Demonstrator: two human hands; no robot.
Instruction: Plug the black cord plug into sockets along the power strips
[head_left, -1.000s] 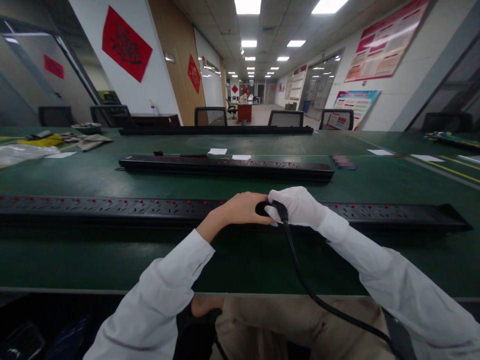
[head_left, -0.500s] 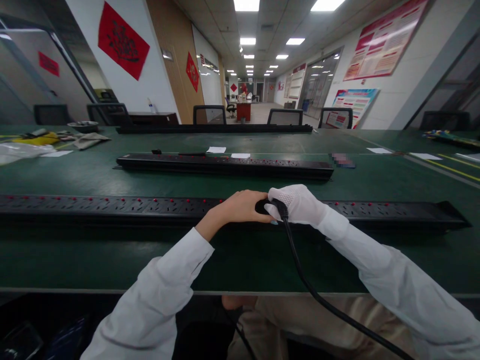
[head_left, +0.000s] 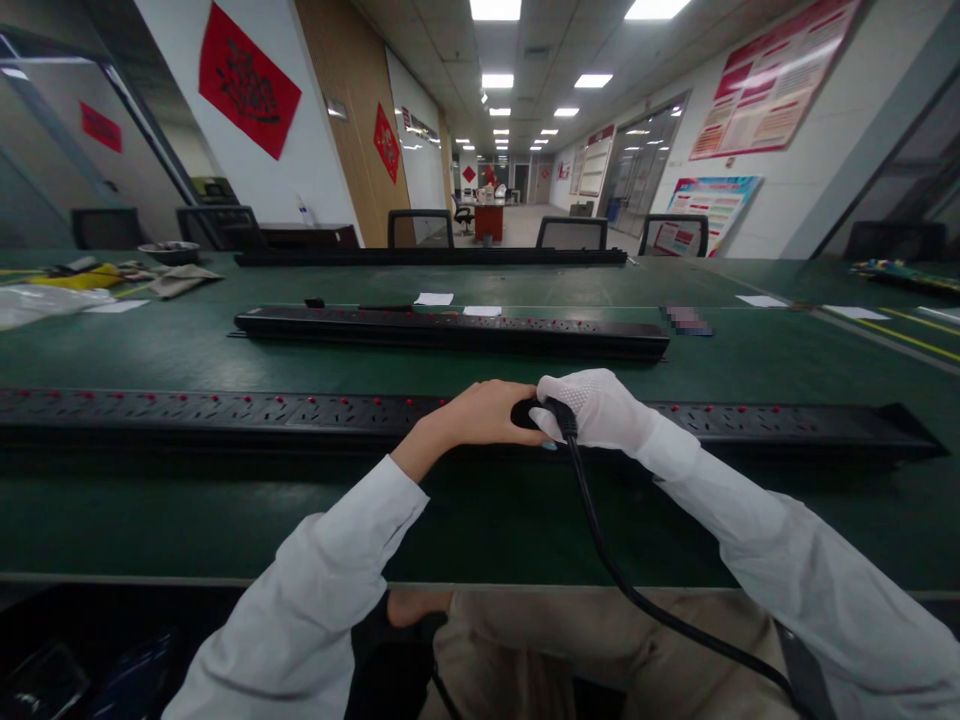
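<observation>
Plug [head_left: 568,420], black, on a thick cord [head_left: 600,545]: it's over the near power strip [head_left: 322,418], right of that strip's middle and well in from the near edge of the worktop [head_left: 525,550]. Right hand [head_left: 604,410], white-gloved, is closed on the plug's cord end. Left hand [head_left: 487,412], bare, is curled over the strip with a black part in the bend of thumb and finger; can't tell if it's clamping that or only steadying. Cord runs down past the near edge in front of the lap.

Step in hand, my read: two-handed work on the plug at the strip, seating or checking it. Pins and contact point are hidden, so can't say if it's in a socket or just above.

Next move calls for the left bracing while the right guides the plug square to the socket face, wrist straight, cord slack so it doesn't lever the plug sideways.

Second strip [head_left: 457,335] lies further in toward the far edge, well apart from both hands.
</observation>
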